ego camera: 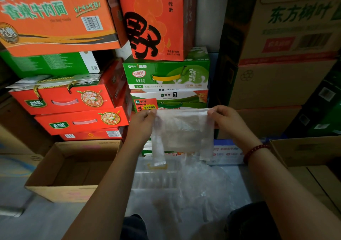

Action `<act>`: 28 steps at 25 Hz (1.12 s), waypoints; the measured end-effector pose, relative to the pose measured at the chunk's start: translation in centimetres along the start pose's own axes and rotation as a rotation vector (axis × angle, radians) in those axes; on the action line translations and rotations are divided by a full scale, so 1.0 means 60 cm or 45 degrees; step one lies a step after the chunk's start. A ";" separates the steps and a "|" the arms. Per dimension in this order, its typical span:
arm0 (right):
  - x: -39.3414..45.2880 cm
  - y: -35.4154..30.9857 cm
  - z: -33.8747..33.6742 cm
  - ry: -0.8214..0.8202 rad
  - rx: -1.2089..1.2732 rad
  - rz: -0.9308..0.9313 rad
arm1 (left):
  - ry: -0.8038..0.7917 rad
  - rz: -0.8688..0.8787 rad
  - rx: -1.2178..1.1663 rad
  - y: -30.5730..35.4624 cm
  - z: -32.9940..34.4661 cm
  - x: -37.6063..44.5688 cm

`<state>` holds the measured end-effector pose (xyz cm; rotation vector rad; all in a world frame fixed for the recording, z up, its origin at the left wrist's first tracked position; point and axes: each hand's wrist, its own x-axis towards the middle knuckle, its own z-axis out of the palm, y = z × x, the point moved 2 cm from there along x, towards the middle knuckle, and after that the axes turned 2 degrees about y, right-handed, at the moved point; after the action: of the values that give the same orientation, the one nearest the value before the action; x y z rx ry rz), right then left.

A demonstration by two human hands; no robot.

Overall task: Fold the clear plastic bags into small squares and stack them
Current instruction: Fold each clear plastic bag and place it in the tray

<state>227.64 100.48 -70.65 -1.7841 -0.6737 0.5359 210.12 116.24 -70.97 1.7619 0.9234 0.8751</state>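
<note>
My left hand and right hand pinch the plastic bag by its top corners; I should pull it taut before folding.

Clear, faintly milky plastic bag up front, see-through enough to show green print behind it. Dark red bead bracelet on the right wrist. Orange carton with green lettering and a black barcode, orange-red box with a bold black brush character, green milk-drink case with a yellow handle, plain brown open cardboard box.
</note>
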 end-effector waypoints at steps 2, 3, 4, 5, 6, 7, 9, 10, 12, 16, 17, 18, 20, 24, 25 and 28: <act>0.000 0.002 0.012 0.126 -0.052 -0.066 | 0.134 0.045 0.063 0.006 0.011 -0.009; -0.003 0.001 0.016 0.190 -0.107 -0.117 | 0.186 0.079 0.077 0.009 0.015 -0.014; -0.008 -0.001 0.019 0.249 -0.172 -0.175 | 0.228 0.117 0.079 0.011 0.018 -0.018; -0.012 -0.002 0.021 0.298 -0.239 -0.238 | 0.265 0.161 0.092 0.012 0.020 -0.021; -0.015 -0.003 0.022 0.335 -0.299 -0.290 | 0.299 0.204 0.121 0.012 0.022 -0.023; -0.017 -0.002 0.023 0.362 -0.346 -0.326 | 0.326 0.239 0.150 0.012 0.023 -0.025; -0.018 -0.001 0.024 0.393 -0.400 -0.355 | 0.361 0.290 0.175 0.011 0.024 -0.024; -0.018 -0.001 0.024 0.402 -0.414 -0.365 | 0.373 0.311 0.180 0.012 0.023 -0.024; -0.017 -0.003 0.023 0.415 -0.418 -0.393 | 0.393 0.342 0.172 0.016 0.024 -0.027; -0.018 -0.005 0.017 0.422 -0.405 -0.414 | 0.335 0.292 0.128 0.014 0.024 -0.026; -0.017 -0.004 0.013 0.422 -0.422 -0.416 | 0.267 0.220 0.069 0.011 0.023 -0.021; -0.015 -0.005 0.007 0.417 -0.438 -0.415 | 0.183 0.098 -0.040 0.008 0.022 -0.015; -0.013 -0.004 -0.005 0.357 -0.476 -0.402 | -0.030 -0.214 -0.268 0.005 0.015 -0.010; -0.011 -0.002 -0.007 0.154 -0.560 -0.414 | -0.587 -0.253 -0.051 -0.004 0.003 -0.011; -0.012 -0.002 -0.003 0.114 -0.577 -0.434 | -0.701 -0.209 0.011 -0.004 0.003 -0.014; -0.015 -0.002 0.015 0.006 -0.618 -0.477 | -0.919 -0.185 0.101 0.003 0.015 -0.026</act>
<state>226.38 100.53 -70.79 -2.0307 -1.1787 0.1141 210.20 114.46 -71.31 1.8498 0.5912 0.0745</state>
